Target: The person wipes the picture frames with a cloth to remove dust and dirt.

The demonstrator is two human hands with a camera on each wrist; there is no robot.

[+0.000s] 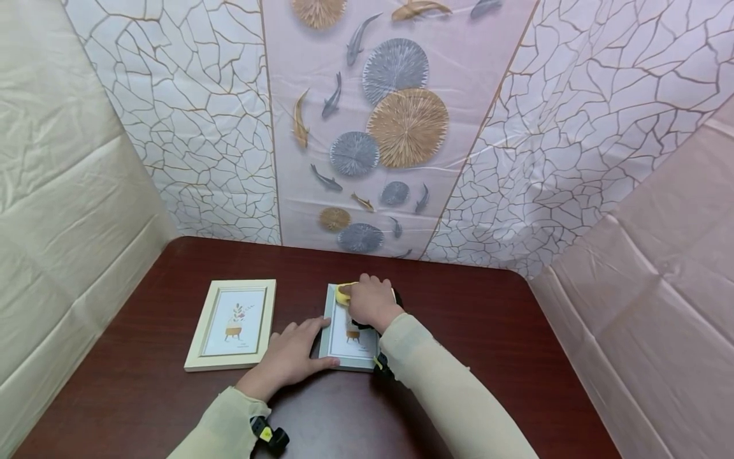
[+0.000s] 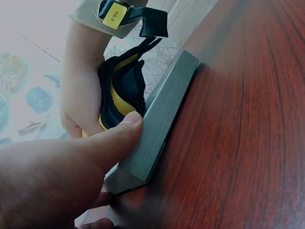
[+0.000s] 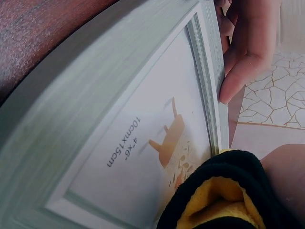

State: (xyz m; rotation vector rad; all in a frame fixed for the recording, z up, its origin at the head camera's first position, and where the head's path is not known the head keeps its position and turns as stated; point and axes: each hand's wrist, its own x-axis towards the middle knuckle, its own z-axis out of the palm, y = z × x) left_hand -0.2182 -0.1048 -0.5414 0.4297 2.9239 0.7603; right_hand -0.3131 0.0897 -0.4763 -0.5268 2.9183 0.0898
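A grey-green picture frame lies face up on the table, showing a print of a potted plant. At its lower left corner, my left hand holds the frame, thumb on the bottom edge and fingers against the left side. My right hand grips a yellow cloth with black edging over the upper part of the frame. Much of the cloth is hidden under that hand in the head view. In the right wrist view, the print reads "10cmx15cm 4"x6"".
A cream picture frame with a similar print lies left of my left hand. Both frames are on a dark red-brown wooden table. Patterned fabric hangs behind the table, with plain pale fabric at both sides.
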